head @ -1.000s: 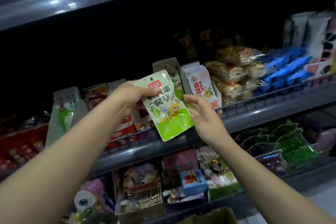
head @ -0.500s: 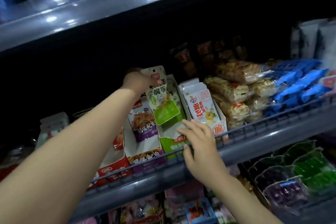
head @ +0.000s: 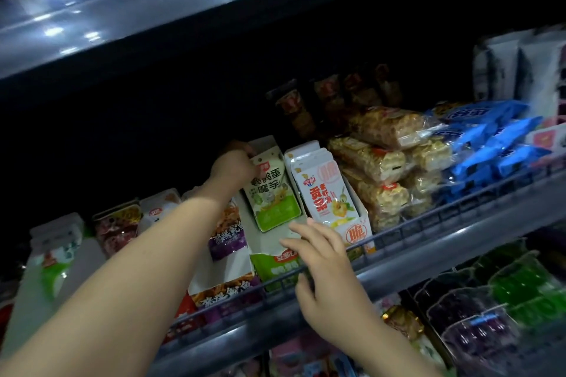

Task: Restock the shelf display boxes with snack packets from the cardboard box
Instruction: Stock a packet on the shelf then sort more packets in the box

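my left hand (head: 234, 166) pinches the top of a green-and-white snack packet (head: 273, 195), which stands tilted inside the green display box (head: 277, 260) on the shelf (head: 428, 266). my right hand (head: 329, 272) rests with relaxed, straight fingers on the box's front edge at the shelf rail, holding nothing. a yellow packet box (head: 332, 202) stands just beside it.

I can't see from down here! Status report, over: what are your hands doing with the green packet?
Left hand grips green packet by its top, lowering it into the green display box. Right hand open, steadying box front. Nothing blocking.
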A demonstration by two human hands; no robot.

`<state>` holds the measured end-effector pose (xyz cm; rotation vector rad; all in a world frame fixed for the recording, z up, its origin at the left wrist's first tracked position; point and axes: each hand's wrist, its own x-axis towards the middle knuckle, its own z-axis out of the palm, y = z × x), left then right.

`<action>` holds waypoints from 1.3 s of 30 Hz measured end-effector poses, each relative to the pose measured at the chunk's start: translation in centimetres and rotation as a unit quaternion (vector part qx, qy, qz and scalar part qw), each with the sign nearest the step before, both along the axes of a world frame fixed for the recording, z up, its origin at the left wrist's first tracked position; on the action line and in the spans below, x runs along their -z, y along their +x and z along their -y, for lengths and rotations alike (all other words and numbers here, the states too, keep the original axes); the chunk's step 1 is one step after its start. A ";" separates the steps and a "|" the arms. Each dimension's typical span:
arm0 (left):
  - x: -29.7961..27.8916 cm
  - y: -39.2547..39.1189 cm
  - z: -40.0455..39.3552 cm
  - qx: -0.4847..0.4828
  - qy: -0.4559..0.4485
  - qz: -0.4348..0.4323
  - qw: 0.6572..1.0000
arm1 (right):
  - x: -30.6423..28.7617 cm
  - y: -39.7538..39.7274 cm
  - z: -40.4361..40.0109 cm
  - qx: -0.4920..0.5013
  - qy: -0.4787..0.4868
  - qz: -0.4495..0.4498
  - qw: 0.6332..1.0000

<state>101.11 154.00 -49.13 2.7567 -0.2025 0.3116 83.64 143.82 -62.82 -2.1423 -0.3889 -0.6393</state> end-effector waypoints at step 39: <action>5.4 -10.4 -3.5 0.091 -0.215 0.217 0.948 | 1.1 -1.9 -0.9 0.102 -0.019 0.113 0.988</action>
